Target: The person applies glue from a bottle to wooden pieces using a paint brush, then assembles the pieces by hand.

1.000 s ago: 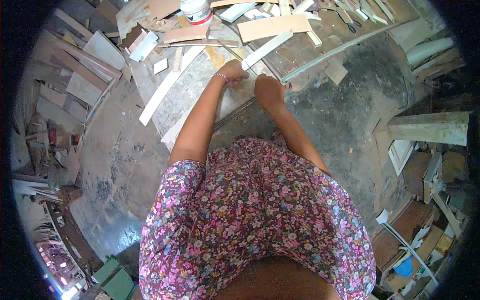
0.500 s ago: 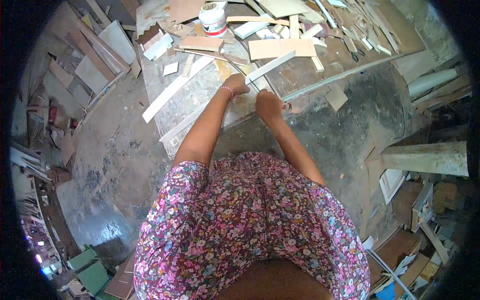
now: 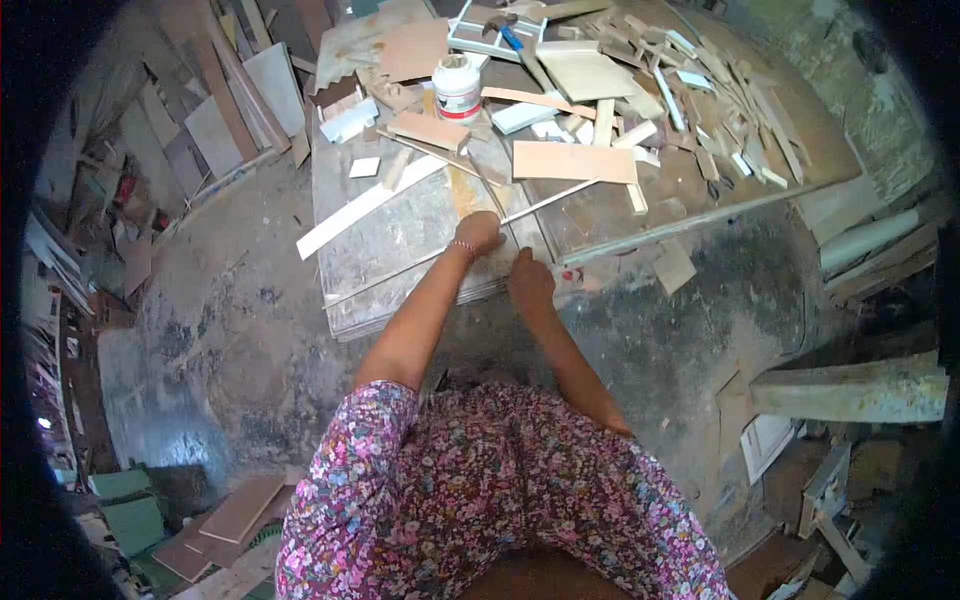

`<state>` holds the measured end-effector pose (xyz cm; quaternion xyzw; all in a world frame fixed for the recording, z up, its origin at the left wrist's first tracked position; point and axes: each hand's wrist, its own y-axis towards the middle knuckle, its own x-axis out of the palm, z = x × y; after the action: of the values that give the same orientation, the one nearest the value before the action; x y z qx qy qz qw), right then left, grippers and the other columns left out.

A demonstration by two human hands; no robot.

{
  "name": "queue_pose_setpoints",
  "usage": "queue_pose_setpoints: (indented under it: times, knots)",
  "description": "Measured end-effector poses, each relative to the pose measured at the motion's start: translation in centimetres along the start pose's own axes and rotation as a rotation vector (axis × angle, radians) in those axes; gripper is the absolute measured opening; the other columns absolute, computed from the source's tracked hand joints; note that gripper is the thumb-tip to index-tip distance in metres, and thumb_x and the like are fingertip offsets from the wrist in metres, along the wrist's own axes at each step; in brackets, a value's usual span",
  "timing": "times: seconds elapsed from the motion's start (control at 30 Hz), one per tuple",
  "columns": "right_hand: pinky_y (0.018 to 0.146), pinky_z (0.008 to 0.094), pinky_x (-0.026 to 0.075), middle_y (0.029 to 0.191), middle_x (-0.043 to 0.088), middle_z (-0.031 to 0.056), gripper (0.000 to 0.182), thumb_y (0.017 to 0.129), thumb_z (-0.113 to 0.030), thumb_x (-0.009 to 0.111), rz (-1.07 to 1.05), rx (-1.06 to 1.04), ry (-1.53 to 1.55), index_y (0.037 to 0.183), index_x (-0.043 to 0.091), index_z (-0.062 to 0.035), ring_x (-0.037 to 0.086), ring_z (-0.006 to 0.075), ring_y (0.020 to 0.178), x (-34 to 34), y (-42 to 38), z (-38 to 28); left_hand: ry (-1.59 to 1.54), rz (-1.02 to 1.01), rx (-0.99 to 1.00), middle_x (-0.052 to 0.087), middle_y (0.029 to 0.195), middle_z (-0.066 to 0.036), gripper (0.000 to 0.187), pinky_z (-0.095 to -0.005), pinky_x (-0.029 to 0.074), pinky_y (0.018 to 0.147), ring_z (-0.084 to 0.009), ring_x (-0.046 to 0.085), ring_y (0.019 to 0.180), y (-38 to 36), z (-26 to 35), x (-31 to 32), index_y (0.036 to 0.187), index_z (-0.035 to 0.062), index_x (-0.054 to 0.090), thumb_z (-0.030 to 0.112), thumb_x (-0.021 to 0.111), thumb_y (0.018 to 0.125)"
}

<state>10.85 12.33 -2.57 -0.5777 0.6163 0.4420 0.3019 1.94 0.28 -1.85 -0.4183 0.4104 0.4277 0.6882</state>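
Note:
My left hand (image 3: 480, 232), with a beaded bracelet at the wrist, is closed around a long thin white strip (image 3: 550, 203). The strip runs across the worktable (image 3: 405, 225), its narrow edge toward me, and reaches out on both sides of the hand. Just to the right and nearer to me, my right hand (image 3: 532, 283) is closed at the table's front edge. What it holds, if anything, is hidden. Another white strip (image 3: 350, 215) lies flat beyond my left forearm. A tan board piece (image 3: 573, 162) lies past the far end of the held strip.
A white tub (image 3: 458, 90) stands among wood offcuts. Behind it lies a hammer (image 3: 520, 50) with a blue handle. Scissors (image 3: 720, 187) and many scraps cover the right side. Boards (image 3: 275, 90) lean at the left; a post (image 3: 850, 392) juts in at the right.
The held strip has turned from showing its broad white face to showing a thin edge. The view has tilted up, revealing the hammer. Both hands stay close together at the table edge.

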Motion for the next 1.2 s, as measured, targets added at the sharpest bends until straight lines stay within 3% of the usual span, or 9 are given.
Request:
queue_pose_setpoints:
  times: [0.1,0.23,0.47,0.57,0.63,0.7,1.0,1.1,1.2]
  knots:
    - [0.053,0.0397,0.045,0.062,0.055,0.0184,0.012,0.077,-0.011,0.040,-0.072,0.048,-0.056,0.078,0.041,0.0005,0.056,0.0315,0.059,-0.1,-0.6,-0.5,-0.072,0.117,-0.102,0.057,0.084,-0.017,0.028,-0.0369,0.044,0.071,-0.0294,0.054,0.082,-0.7,0.5,0.5,0.078,0.0007,0.058,0.025,0.056,0.064]
    - [0.052,0.0371,0.046,0.061,0.056,0.0167,0.008,0.076,-0.009,0.041,-0.069,0.064,-0.116,0.077,0.040,-0.0005,0.057,0.0292,0.058,-0.1,-0.6,-1.0,-0.067,0.021,-0.192,0.055,0.089,-0.019,0.026,-0.0368,0.044,0.071,-0.0302,0.054,0.084,-1.4,1.9,-0.9,0.081,0.0003,0.059,0.019,0.048,0.068]
    - [0.052,0.0393,0.046,0.064,0.055,0.0205,0.013,0.076,-0.008,0.040,-0.118,0.033,-0.092,0.082,0.041,0.0027,0.057,0.0333,0.060,-1.8,0.0,-1.1,-0.122,0.080,-0.193,0.056,0.083,-0.020,0.026,-0.0379,0.044,0.070,-0.0316,0.055,0.081,-0.8,1.4,0.0,0.077,0.0001,0.059,0.018,0.043,0.067]
    - [0.053,0.0394,0.046,0.067,0.055,0.0207,0.013,0.076,-0.009,0.039,-0.143,0.037,-0.076,0.082,0.042,0.0020,0.057,0.0343,0.061,-1.4,0.6,-1.2,-0.048,0.050,-0.018,0.056,0.083,-0.021,0.026,-0.0381,0.044,0.069,-0.0323,0.054,0.079,0.6,-0.4,0.8,0.075,-0.0002,0.059,0.018,0.043,0.066]
    - [0.053,0.0390,0.047,0.069,0.056,0.0207,0.013,0.075,-0.009,0.040,-0.156,0.066,-0.031,0.083,0.043,0.0013,0.057,0.0347,0.062,-1.3,1.7,-1.2,-0.028,0.071,-0.013,0.056,0.081,-0.021,0.024,-0.0380,0.044,0.068,-0.0325,0.055,0.077,0.8,-0.3,0.9,0.072,-0.0011,0.059,0.018,0.047,0.065]
    - [0.055,0.0376,0.047,0.069,0.056,0.0190,0.011,0.076,-0.009,0.041,-0.140,0.081,-0.044,0.082,0.043,0.0004,0.058,0.0309,0.064,-0.7,2.4,-1.4,0.028,0.055,0.045,0.056,0.080,-0.021,0.023,-0.0377,0.044,0.068,-0.0322,0.055,0.077,0.8,-0.5,0.7,0.073,-0.0016,0.058,0.019,0.050,0.064]
    - [0.054,0.0395,0.047,0.067,0.057,0.0178,0.013,0.078,-0.013,0.039,-0.132,0.112,0.006,0.080,0.045,-0.0010,0.058,0.0305,0.063,0.4,3.7,-1.5,0.057,-0.050,0.046,0.056,0.080,-0.020,0.028,-0.0353,0.045,0.069,-0.0305,0.055,0.078,3.1,-2.2,0.9,0.075,-0.0019,0.058,0.022,0.061,0.060]
    - [0.052,0.0386,0.047,0.066,0.057,0.0177,0.014,0.078,-0.013,0.038,-0.129,0.111,-0.031,0.080,0.045,-0.0010,0.058,0.0303,0.061,0.9,3.9,-1.4,0.015,0.058,0.102,0.055,0.066,-0.020,0.025,-0.0367,0.045,0.058,-0.0330,0.055,0.063,2.5,-2.1,0.5,0.061,-0.0019,0.057,0.023,0.059,0.060]
    - [0.051,0.0385,0.047,0.064,0.056,0.0175,0.015,0.078,-0.014,0.037,-0.115,0.062,-0.045,0.081,0.045,-0.0008,0.058,0.0306,0.060,1.3,3.4,-0.7,0.072,0.008,0.227,0.055,0.058,-0.017,0.024,-0.0350,0.044,0.053,-0.0290,0.055,0.055,3.7,-3.3,1.1,0.060,-0.0017,0.057,0.022,0.059,0.061]
